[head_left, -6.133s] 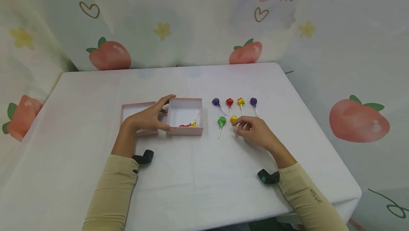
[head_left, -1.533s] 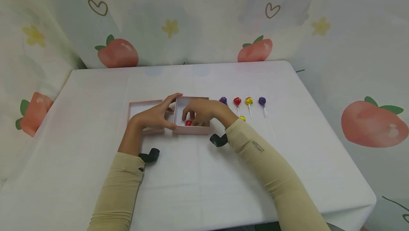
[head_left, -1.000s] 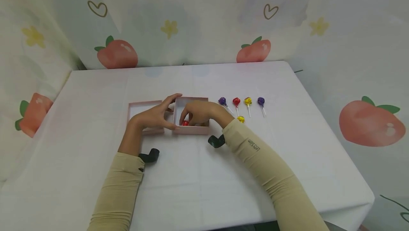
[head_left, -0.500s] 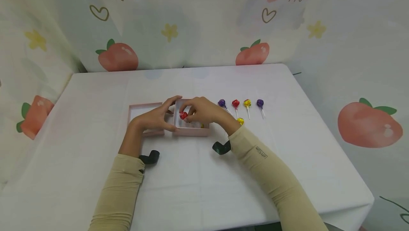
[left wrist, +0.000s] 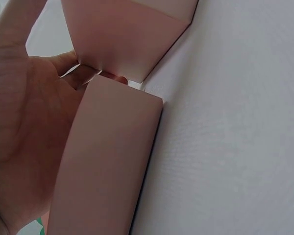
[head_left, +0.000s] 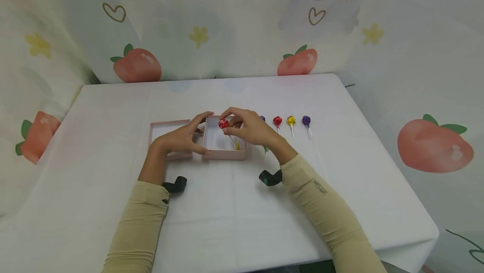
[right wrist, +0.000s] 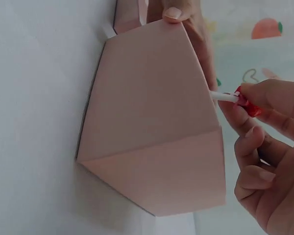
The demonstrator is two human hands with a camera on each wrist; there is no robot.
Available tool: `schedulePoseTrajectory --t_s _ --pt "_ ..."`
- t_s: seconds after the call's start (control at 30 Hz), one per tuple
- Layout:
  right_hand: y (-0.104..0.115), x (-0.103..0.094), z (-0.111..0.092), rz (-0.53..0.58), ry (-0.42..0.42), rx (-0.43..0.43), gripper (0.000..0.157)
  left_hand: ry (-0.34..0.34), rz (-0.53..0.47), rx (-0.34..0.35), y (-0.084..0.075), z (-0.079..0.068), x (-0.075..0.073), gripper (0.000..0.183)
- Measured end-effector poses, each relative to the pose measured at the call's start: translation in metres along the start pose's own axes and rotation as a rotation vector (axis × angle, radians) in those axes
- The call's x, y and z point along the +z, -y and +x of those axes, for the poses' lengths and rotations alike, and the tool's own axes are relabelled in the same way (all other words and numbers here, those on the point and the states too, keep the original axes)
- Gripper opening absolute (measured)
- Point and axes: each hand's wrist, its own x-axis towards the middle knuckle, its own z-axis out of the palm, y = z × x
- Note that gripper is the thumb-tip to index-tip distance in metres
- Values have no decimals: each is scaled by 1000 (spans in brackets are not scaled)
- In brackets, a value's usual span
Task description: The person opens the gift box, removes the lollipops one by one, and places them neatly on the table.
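Note:
My right hand (head_left: 254, 128) pinches a red-wrapped lollipop (head_left: 223, 123) between thumb and fingers, above an open pink box (head_left: 224, 155). In the right wrist view its white stick (right wrist: 224, 96) points toward the box's top edge. Something with a yellow wrapper (head_left: 238, 145) lies inside, near the front right corner. My left hand (head_left: 177, 139) grips the box's left side, the thumb at the front corner and the fingers at the back. Under that hand, just left of the box, sits a second shallow pink box part (head_left: 170, 122), partly covered by the palm.
Right of the box, lollipops lie on the white-covered table (head_left: 211, 214): a red one (head_left: 277, 120), a yellow one (head_left: 290, 120) and a purple one (head_left: 306, 120) in a row. Another purple one (head_left: 262, 118) and a green one (head_left: 266, 149) are partly hidden by my right hand.
My right hand went from the lollipops on the table into the box, then rose with the red lollipop to above the box's rim. The left hand has kept its hold.

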Motion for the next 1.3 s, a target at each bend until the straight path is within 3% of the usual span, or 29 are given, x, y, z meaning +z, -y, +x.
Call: schedulePoseTrajectory --t_s 0.7,1.3 --pt "-19 -32 -42 -27 -151 51 31 -3 22 -27 -1 -1 0 119" --pt "-44 -64 -101 -118 -233 192 29 -6 6 -38 -2 -2 3 121"
